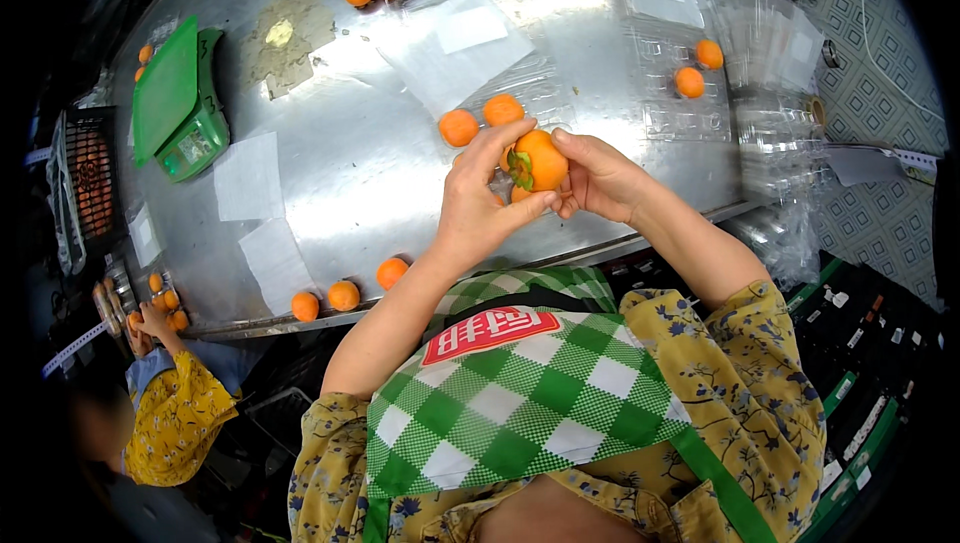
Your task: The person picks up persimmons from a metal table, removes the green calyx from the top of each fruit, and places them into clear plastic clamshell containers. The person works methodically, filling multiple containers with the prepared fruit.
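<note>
A ripe orange persimmon (545,160) with a green leafy top is held between my two hands above the metal table. My left hand (478,188) curves round its left side, thumb below the fruit. The fingers of my right hand (603,178) close on its right side. Just beyond my hands, two persimmons (459,127) sit at the near end of a clear plastic tray (520,83). More orange fruit shows partly beneath the held persimmon, mostly hidden by my fingers.
White sheets (250,178) lie on the steel table (345,188). Three persimmons (344,295) line its near edge. A green scale (170,93) stands left, stacked clear trays (780,143) right. At lower left, another person's hand (155,325) touches fruit near a black crate (92,178).
</note>
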